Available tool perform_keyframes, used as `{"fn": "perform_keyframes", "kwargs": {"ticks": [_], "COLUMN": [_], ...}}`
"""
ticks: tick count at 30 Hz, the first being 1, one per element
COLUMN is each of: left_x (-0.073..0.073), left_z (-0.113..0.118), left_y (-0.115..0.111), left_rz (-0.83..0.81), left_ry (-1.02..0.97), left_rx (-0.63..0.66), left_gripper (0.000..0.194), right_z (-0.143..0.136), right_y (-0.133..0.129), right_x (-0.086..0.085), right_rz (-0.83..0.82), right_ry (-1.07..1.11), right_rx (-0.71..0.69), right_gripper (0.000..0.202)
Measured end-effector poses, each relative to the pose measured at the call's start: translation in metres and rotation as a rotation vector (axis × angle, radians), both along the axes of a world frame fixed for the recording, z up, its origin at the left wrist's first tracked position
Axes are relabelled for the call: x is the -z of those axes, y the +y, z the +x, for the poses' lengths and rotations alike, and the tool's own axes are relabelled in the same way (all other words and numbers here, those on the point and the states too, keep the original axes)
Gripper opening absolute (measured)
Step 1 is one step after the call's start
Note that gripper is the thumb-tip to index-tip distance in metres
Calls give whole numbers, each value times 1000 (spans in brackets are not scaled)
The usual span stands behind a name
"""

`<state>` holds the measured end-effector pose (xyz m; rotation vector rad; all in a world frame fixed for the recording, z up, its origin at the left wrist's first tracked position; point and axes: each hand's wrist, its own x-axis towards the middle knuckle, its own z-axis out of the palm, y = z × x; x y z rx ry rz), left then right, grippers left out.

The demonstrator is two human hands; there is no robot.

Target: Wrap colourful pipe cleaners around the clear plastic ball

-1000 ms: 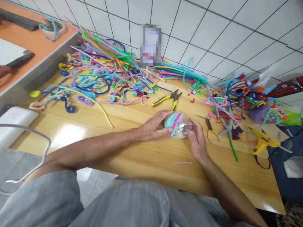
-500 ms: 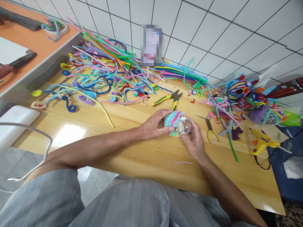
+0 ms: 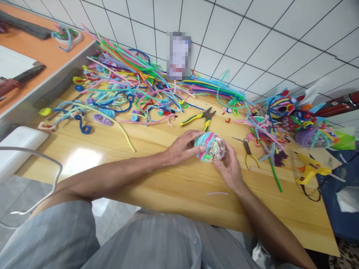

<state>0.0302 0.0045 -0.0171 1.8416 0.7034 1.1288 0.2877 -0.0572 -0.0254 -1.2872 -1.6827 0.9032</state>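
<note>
A rounded clear object, partly wrapped in blue, pink and green fuzzy strips, is held between my two hands above the wooden table. My left hand grips its left side, the thumb lying across the wrapped part. On its right side, my right hand has the thumb below and the fingers behind, partly hidden. Just beyond the object lie yellow-green pliers with their jaws pointing away. A short pink strip rests on the table nearer to me.
Piled fuzzy stems cover the table's back left. A phone leans at the wall. On the right are small yellow-handled pliers, a yellow glue gun and wrapped colourful figures. A white box sits at left.
The rounded object has turned slightly in my hands, showing more of its coloured strips and less of the brownish clear part. Both hands stay in nearly the same place.
</note>
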Motion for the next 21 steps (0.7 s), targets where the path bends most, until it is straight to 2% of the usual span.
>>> {"fn": "perform_keyframes", "kwargs": {"ticks": [4, 9, 11, 14, 17, 21], "left_x": [-1, 4, 8, 12, 12, 7], "left_z": [-2, 0, 2, 5, 6, 4], "left_y": [-4, -5, -4, -4, -4, -7], "left_rz": [-26, 109, 124, 118, 123, 137], "left_ry": [-28, 78, 118, 138, 121, 118], "left_rx": [24, 9, 13, 38, 38, 42], "left_gripper": [56, 96, 105, 109, 103, 101], "right_z": [3, 6, 5, 5, 8, 18], "right_y": [0, -1, -2, -1, 2, 11], "right_x": [-2, -2, -1, -2, -5, -7], "right_rz": [32, 103, 127, 207, 312, 303], "right_ry": [-129, -259, -304, -369, -396, -371], "right_rx": [32, 11, -19, -52, -59, 21], "right_gripper": [73, 62, 60, 58, 53, 42]}}
